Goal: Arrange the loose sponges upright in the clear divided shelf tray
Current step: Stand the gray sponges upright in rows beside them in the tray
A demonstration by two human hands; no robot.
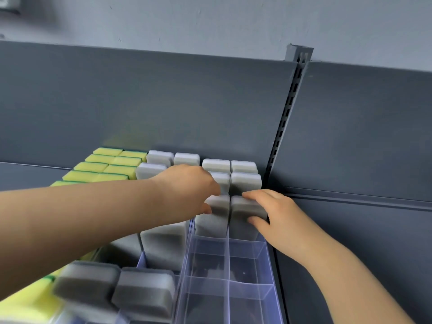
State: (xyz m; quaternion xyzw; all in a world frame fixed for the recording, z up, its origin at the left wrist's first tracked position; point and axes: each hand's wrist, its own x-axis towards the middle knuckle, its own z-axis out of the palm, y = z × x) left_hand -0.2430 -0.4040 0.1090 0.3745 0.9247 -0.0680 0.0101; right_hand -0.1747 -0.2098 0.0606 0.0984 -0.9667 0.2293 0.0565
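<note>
Both hands are at the far end of the clear divided tray [263, 252], each on one grey sponge. My left hand [189, 183] curls over the top of the left sponge [214, 220], thumb on its near face. My right hand [278, 213] pinches the right sponge [245, 206] between thumb and fingers. Both sponges stand upright in neighbouring compartments, just in front of the rows already filled.

The risk, as I judge it, is in the softness (foam gives under a grip). Squeezed too hard, a sponge may catch on the thin centre divider [228, 265] and spring back up or lean. The near compartments hold nothing, so a sponge let go while tilted could flop towards me. A hard push might also crowd the row behind.
</note>
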